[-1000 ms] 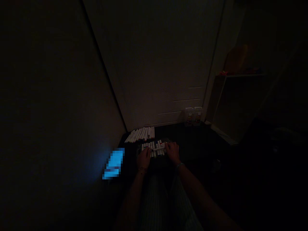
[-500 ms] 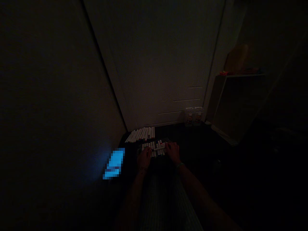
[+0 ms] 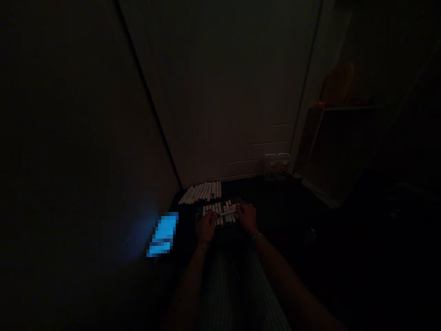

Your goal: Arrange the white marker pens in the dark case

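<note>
Lying crosswise over the marker tray [image 3: 220, 214], one marker [image 3: 228, 213] is pinched between left hand [image 3: 206, 226] and right hand [image 3: 246, 216].

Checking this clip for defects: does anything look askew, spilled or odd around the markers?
One marker lies crosswise over the near group of markers, between the left hand and right hand. The far row looks tidy. The scene is too dark to judge damage.
</note>
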The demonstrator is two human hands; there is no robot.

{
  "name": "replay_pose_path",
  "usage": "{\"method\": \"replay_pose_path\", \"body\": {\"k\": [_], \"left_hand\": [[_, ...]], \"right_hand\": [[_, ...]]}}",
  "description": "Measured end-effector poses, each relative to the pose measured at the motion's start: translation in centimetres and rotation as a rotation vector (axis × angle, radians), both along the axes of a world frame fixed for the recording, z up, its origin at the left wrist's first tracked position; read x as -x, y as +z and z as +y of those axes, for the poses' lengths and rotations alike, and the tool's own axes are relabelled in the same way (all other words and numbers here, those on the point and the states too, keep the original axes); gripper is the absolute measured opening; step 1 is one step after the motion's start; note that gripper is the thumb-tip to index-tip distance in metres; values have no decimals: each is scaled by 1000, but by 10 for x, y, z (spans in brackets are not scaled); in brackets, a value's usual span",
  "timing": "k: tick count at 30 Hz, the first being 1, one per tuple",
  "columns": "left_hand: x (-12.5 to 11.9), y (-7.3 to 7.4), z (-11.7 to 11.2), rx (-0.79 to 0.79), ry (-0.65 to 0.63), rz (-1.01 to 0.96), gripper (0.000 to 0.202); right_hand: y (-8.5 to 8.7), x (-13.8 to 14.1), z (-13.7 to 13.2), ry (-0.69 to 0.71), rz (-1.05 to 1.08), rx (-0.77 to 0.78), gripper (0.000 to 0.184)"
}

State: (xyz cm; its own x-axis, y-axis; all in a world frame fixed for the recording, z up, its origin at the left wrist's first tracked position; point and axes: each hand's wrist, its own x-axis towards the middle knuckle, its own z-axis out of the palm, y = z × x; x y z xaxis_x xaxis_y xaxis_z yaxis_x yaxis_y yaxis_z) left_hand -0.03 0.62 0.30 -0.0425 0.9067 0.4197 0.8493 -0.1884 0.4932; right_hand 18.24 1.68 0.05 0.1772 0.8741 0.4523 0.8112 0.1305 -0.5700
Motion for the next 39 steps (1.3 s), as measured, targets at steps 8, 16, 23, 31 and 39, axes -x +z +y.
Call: {"method": "replay_pose_path", "body": {"k": [8,16,23,31,39], "left_hand": [[1,-3,1,8,0,23,29],[1,-4,3,-27,7,22,31],[3,-7,3,-19,-6,-11,31],[4,-6,5,23,-12,-36,31],[-1,2,-1,59,15,-68,29]], "right_hand": [[-2,0,1,9,2,-27,38],[0,0,0,-1,16,-17,37],[4,0,-2,24,34,-4,34],[2,0,-2,59,10,-20,33],[1,0,-1,53,-12,-8,35]]}}
